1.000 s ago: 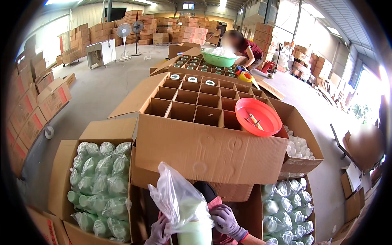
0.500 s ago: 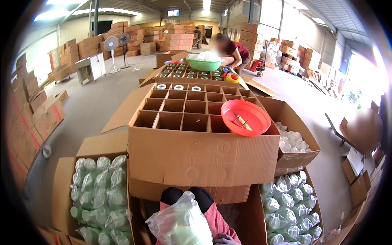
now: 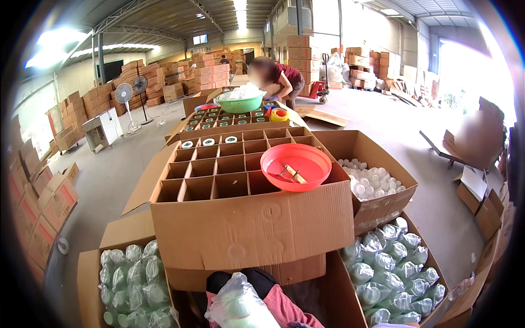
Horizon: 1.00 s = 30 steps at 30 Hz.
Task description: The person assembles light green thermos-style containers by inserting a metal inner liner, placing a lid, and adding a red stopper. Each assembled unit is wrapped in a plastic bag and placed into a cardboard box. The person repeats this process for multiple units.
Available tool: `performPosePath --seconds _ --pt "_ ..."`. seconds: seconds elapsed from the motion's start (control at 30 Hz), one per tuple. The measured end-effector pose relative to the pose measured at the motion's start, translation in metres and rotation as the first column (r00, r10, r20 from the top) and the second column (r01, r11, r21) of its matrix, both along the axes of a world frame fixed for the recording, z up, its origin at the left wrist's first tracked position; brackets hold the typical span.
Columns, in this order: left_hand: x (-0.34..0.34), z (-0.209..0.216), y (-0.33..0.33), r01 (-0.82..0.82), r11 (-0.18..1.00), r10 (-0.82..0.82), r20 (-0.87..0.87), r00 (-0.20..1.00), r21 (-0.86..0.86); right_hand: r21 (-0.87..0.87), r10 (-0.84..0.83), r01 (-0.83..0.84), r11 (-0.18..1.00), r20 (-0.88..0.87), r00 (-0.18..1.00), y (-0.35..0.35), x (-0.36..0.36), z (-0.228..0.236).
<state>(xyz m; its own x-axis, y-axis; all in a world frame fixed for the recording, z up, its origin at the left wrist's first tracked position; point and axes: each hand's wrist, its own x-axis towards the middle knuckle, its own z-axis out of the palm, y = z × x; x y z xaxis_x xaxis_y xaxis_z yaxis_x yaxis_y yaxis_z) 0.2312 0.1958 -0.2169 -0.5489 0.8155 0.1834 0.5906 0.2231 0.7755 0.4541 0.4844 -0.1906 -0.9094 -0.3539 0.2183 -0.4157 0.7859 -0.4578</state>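
Grey warehouse floor (image 3: 377,117) runs along both sides of a divided carton (image 3: 251,232) in the head view, its near wall just beyond the person's knees (image 3: 263,280), with narrow room between a left carton (image 3: 127,232) and a right carton (image 3: 430,259). One bagged pale-green container (image 3: 240,309) is over the lap; the left hand is out of view and only a sliver of the right hand (image 3: 298,324) shows, its grip impossible to tell. Three white lids (image 3: 209,142) and one red basin (image 3: 314,160) top the divided carton.
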Motion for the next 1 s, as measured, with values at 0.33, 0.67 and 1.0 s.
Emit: performPosePath --seconds 0.33,0.67,1.0 --pt "0.002 0.032 0.006 -0.006 0.992 0.017 0.087 0.996 -0.127 -0.005 0.028 -0.027 1.000 0.032 0.999 0.005 0.002 -0.002" --pt "0.004 0.094 0.024 0.064 0.872 0.060 0.237 0.970 -0.485 0.038 0.062 -0.063 0.997 0.046 0.997 0.001 0.007 -0.008" --pt "0.021 0.082 -0.008 -0.016 0.965 0.170 0.574 0.801 -0.263 0.127 -0.065 0.064 0.990 0.001 0.998 -0.038 0.032 0.028"
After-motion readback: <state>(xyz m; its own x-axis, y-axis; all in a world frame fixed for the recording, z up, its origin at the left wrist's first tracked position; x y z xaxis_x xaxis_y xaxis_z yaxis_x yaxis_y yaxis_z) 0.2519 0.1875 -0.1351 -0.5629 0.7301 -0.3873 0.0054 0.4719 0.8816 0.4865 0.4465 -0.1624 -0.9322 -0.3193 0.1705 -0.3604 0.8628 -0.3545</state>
